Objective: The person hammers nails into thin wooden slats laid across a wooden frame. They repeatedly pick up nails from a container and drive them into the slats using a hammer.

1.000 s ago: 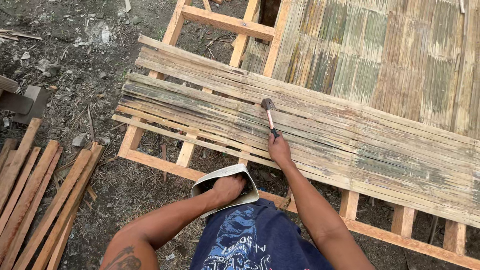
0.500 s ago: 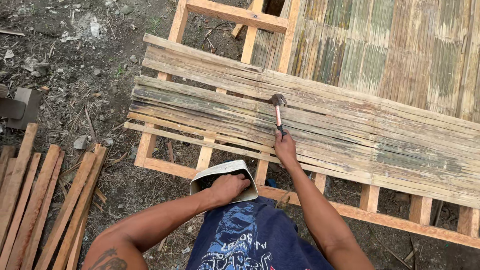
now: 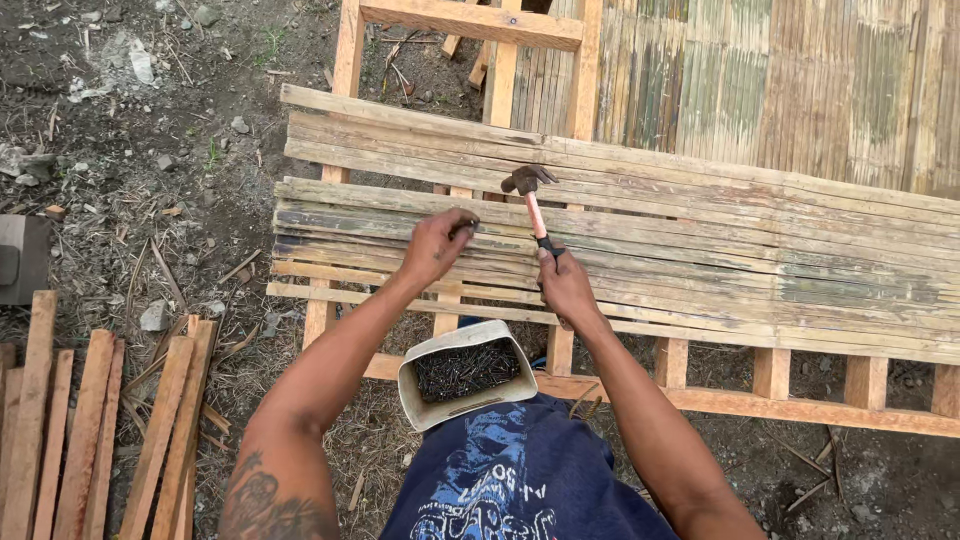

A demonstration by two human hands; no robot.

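My right hand [image 3: 566, 286] grips the handle of a claw hammer [image 3: 529, 199], whose dark head rests over flattened bamboo slats [image 3: 700, 250] laid across a wooden frame [image 3: 770, 398]. My left hand [image 3: 437, 244] is over the slats just left of the hammer, its fingers pinched together on something small and dark that I cannot make out. A cut white container [image 3: 466, 375] full of dark nails sits at my lap, below both hands.
Reddish wooden battens [image 3: 100, 430] lie on the dirt at lower left. A finished woven bamboo panel [image 3: 780, 90] lies beyond the slats. A grey block [image 3: 22, 258] sits at the left edge. Dirt with stones and debris surrounds the frame.
My left hand has come out of the nail container and moved up onto the slats beside the hammer. The view has shifted, and the right hand still holds the hammer.
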